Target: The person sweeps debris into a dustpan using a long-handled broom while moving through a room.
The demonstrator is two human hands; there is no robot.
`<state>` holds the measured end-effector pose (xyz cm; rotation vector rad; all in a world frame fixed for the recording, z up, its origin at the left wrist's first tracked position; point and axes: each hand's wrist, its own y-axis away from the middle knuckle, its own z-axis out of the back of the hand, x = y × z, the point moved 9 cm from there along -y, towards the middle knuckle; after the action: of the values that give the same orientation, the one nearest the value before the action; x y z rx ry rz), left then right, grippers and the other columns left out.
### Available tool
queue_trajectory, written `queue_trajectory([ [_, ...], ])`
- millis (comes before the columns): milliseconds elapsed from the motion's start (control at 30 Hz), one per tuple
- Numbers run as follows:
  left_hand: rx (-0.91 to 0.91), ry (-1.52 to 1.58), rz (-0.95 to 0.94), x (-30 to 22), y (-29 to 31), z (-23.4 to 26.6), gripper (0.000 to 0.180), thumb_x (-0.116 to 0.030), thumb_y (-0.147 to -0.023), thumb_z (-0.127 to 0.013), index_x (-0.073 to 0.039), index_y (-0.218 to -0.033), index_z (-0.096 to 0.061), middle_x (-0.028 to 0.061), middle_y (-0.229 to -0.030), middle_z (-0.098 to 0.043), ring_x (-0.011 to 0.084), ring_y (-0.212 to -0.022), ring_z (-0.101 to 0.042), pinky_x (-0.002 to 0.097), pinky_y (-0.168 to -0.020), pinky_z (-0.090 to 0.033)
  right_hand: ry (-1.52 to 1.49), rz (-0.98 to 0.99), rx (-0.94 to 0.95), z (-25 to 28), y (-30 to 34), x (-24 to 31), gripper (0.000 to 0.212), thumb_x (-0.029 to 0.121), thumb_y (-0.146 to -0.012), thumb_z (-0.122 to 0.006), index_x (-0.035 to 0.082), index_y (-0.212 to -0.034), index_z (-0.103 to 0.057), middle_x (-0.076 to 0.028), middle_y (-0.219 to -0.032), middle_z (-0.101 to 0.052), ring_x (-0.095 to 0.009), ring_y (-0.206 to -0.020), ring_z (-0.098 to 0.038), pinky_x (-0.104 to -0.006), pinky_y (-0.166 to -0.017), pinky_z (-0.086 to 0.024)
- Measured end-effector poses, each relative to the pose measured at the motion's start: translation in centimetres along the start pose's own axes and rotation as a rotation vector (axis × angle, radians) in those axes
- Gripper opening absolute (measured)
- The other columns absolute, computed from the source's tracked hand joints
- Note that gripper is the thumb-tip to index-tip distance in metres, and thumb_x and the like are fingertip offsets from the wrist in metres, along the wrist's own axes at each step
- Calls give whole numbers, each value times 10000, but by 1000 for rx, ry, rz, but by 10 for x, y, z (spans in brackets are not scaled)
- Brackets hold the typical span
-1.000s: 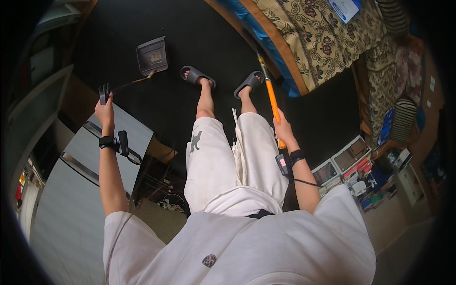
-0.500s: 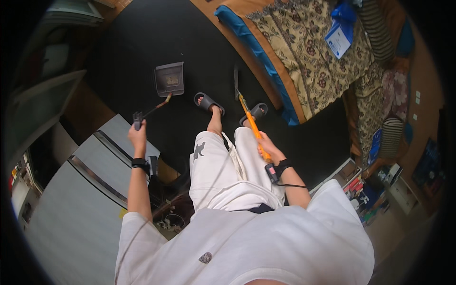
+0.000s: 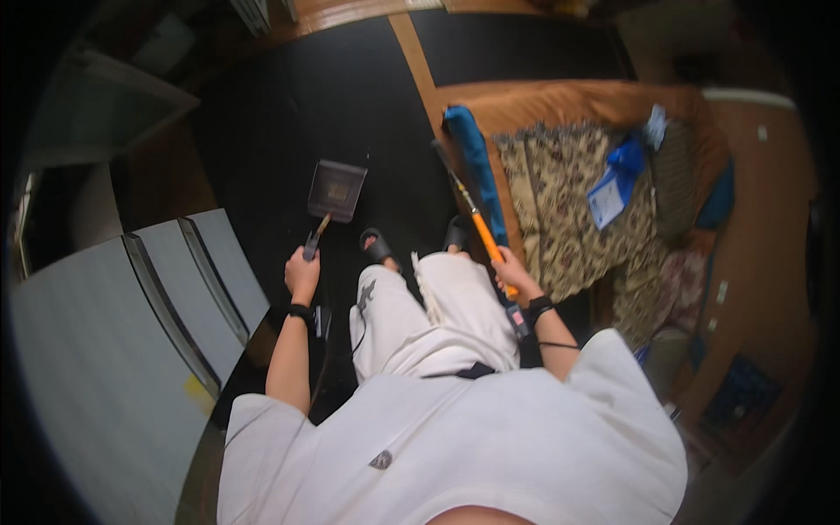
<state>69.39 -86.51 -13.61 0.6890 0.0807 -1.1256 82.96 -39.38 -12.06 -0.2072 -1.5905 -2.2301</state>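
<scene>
In my left hand point(image 3: 303, 276), the fingers are wrapped round the grip of a long-handled dustpan point(image 3: 338, 210). The grey, boxy pan is beyond that hand, over the dark floor, with some pale bits visible in it; whether it touches the floor I cannot tell. My right hand point(image 3: 516, 275) is closed round the orange handle of a broom point(image 3: 486, 236). Its shaft slants away to the far left, and the thin dark head is beside the blue edge of the bed. A gap of dark floor separates the broom head from the pan.
On the right stands a bed with a flowered cover point(image 3: 560, 175) and a blue package point(image 3: 626, 162) on it. A pale refrigerator point(image 3: 114, 341) is close on my left. My feet in dark slippers point(image 3: 378, 246) are between the tools. Small specks dot the black floor point(image 3: 289, 114).
The view has shifted, with the bed and refrigerator now placed differently. The pan appears farther right and my left hand nearer its tray. The broom leans more to the left, its head along the bed's edge.
</scene>
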Motion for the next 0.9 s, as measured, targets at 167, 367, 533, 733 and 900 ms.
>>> queue_trajectory([
  [167,-20,-14,47,-2,8,-10,223,-299,-755,-606,-80,-774,-566,179,-720,-617,386,-728,-593,474,-616,-476,74,96,-15,29,-54,76,492,146,-838,-518,37,-1277,-324,-81,-621,-523,-150,-409,-491,-287,-383,-416],
  [367,-10,-22,126,-1,13,-16,189,-266,-733,-604,-87,-780,-569,183,-709,-615,388,-719,-596,478,-620,-481,190,296,115,48,-137,198,428,143,-828,-546,33,-1207,-379,-64,-631,-504,-163,-408,-494,-305,-348,-399],
  [533,-52,-11,291,-9,19,-17,127,-213,-718,-600,-94,-753,-568,176,-685,-601,391,-702,-580,471,-600,-469,443,342,3,48,-235,346,361,180,-828,-558,67,-1154,-451,-80,-668,-555,-166,-454,-531,-321,-406,-463],
  [733,-140,37,504,-7,20,-21,149,-190,-727,-607,-59,-680,-554,167,-636,-571,383,-660,-559,457,-551,-445,757,569,-39,6,-304,522,404,225,-805,-545,54,-1161,-458,-135,-797,-629,-207,-575,-628,-317,-525,-506],
  [900,-159,28,512,-9,16,-24,165,-159,-701,-626,-42,-664,-516,176,-624,-552,394,-650,-543,460,-534,-421,857,713,-105,-54,-342,592,420,219,-797,-511,74,-1184,-438,-117,-749,-621,-200,-567,-624,-319,-535,-501],
])
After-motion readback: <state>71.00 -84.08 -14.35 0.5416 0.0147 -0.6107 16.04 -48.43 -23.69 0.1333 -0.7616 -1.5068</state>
